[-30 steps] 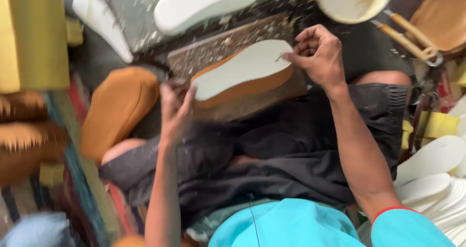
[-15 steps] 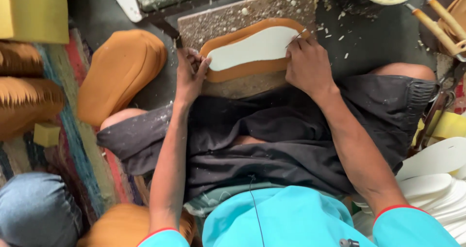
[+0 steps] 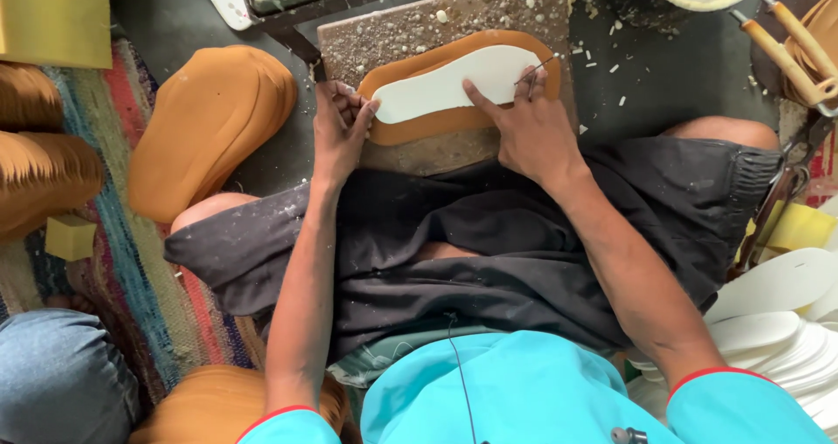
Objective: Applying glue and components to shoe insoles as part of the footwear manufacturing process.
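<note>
— Head view, going left to right: what are you seeing first?

— I'm sitting beside a stack of tan sole sheets point(image 3: 209, 125) lying on the floor, well apart from my work. Next, my left hand point(image 3: 342, 130) is pressing down at the heel end of the white insole pattern point(image 3: 458, 82), fingers curled and bunched against its edge.

— And where is that pattern lying?

— It's lying flat on a tan sole piece point(image 3: 419, 130), which is resting on a speckled cutting board point(image 3: 419, 25) just past my knees. My right hand point(image 3: 524, 121) is spreading over the toe half, the forefinger reaching out flat while the other fingers are pinching a thin dark tool point(image 3: 539, 64) at the rim; I cannot tell its kind.

— How are they handling, in your judgement?

— I'm judging both as light, thin and bendy, likely foam or rubber, so they're sliding easily on each other. I'm holding them by flat pressure from above near both ends, not by lifting an edge, which would be curling it.

— Anything farther right?

— White cut-outs point(image 3: 777, 322) are piling up by my right thigh.
</note>
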